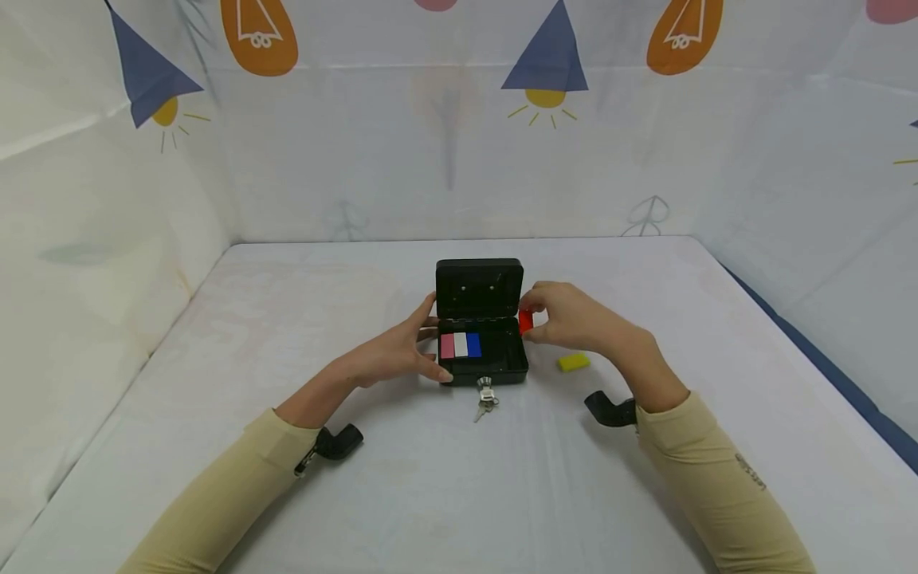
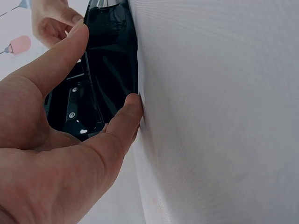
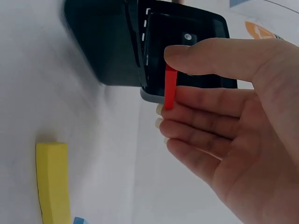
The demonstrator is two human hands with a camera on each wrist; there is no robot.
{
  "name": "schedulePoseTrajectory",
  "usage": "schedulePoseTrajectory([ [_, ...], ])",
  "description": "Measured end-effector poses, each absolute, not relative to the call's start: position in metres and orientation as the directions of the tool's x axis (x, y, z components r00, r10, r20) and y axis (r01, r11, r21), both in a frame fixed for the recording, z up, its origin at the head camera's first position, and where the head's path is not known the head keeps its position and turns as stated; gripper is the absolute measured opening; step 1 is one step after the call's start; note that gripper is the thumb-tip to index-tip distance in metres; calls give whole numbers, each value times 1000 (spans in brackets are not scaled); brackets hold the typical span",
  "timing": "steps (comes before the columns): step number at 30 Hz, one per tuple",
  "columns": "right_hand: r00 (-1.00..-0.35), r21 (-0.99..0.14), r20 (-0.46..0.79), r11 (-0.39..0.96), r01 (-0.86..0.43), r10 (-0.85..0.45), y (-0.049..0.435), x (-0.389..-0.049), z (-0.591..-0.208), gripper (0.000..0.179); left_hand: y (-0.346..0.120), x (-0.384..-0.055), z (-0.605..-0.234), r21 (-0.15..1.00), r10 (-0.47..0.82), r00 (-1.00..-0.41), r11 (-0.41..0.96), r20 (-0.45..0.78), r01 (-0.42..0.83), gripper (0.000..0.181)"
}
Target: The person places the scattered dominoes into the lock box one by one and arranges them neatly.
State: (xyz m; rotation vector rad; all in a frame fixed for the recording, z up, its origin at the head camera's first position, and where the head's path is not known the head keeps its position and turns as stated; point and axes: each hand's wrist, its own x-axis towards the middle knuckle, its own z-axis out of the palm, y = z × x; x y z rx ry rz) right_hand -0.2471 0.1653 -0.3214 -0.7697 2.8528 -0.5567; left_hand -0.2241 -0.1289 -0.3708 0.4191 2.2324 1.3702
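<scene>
A black cash box (image 1: 502,368) stands with its lid (image 1: 479,288) raised. Pink (image 1: 448,346), white (image 1: 460,344) and blue (image 1: 473,344) blocks lie side by side in its left part. My left hand (image 1: 398,351) grips the box's left end, thumb at the front corner and other fingers toward the back; in the left wrist view, fingers (image 2: 124,121) rest along the box wall. Beside the box's right side, my right hand (image 1: 574,319) pinches a red block (image 3: 170,86) between thumb and fingers. A yellow block (image 1: 574,362) lies on the table below that hand.
Keys (image 1: 486,399) hang from the lock on the box's front. Everything stands on a white-covered table (image 1: 459,494), with a printed white sheet (image 1: 402,159) behind. Black wrist mounts (image 1: 340,442) sit at both cuffs. A small blue piece (image 3: 80,220) shows at the right wrist view's bottom edge.
</scene>
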Motion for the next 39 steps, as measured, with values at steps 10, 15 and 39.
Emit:
schedulePoseTrajectory([
  [10, -848, -374, -3, 787, -490, -529, 155, -243, -324, 36, -128, -225, -370, 897, 496, -833, 441, -244, 0, 131],
  [15, -847, -378, -9, 786, -489, -532, 149, -242, -327, 39, -127, -225, -369, 899, 495, -833, 438, -245, -4, 130],
  [39, -799, -328, -51, 765, -554, -600, 128, -236, -342, 43, -129, -225, -370, 896, 495, -833, 443, -248, -4, 128],
])
